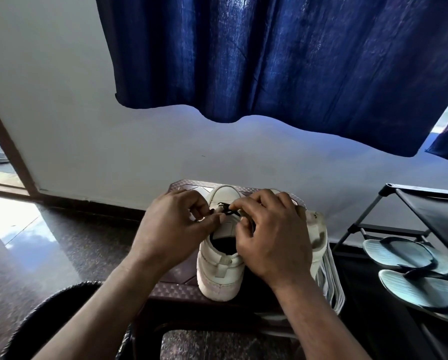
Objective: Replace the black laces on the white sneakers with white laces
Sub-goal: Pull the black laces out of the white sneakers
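White smooth-skinned sneaker, rounded toe, dark lining, stiff sole, standing toe-away on a maroon stool with an embossed top; a second sneaker sits just to its right, and pale flat strips, probably the white laces, hang beyond that. Black lace over the sneaker's tongue: thin, soft, limp and light, judged likely to snag in the eyelets and best gripped close to one. Left hand and right hand each pinch it between thumb and fingertips.

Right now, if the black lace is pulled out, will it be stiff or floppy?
Probably floppy: the lace bends in loops between the left hand and right hand. Likely light: a mere pinch holds it. It may catch where it enters the sneaker.
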The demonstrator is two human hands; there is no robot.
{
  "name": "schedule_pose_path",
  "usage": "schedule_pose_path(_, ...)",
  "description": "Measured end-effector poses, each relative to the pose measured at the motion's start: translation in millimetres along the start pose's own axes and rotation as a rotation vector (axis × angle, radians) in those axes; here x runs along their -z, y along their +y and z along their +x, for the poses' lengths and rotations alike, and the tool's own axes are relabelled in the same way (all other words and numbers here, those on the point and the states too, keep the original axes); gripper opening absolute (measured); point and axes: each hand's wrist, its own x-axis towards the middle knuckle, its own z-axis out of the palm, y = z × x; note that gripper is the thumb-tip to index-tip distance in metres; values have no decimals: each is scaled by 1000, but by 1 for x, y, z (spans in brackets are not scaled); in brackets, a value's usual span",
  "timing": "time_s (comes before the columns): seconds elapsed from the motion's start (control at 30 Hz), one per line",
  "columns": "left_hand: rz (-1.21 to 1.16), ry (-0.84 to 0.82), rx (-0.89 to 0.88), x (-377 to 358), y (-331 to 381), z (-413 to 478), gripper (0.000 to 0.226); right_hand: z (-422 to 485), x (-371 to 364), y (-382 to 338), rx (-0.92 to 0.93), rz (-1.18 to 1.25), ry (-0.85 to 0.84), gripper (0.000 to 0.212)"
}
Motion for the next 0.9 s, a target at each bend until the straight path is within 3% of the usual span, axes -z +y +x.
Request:
schedule_pose_path(0.13,49,30,20,7,9,1,37,1,0,0,35,-6,-34,42)
schedule_pose_path(0.27,-102,-47,139,14,8,4,32,2,-2,1,57,-3,-71,48)
schedule_pose_path(0.33,-467,-51,310,16,9,6,25,2,-2,2,63,4,-94,53)
schedule_pose_path(0.43,-1310,-46,595,21,13,9,10,3,0,1,66,6,-113,54)
schedule_pose_path(0.5,-1494,39,616,29,3,14,12,3,0,1,62,3,-116,49)
schedule_pose_path(0.67,-1136,219,610,22,-20,17,12,3,-2,4,33,37,-118,18)
schedule_pose_path(0.83,-696,-50,457,-3,-10,7,16,4,-2,5,39,53,-105,23)
schedule_pose_path(0.9,-410,-75,334,-8,-10,5,20,4,-1,4,36,57,-97,25)
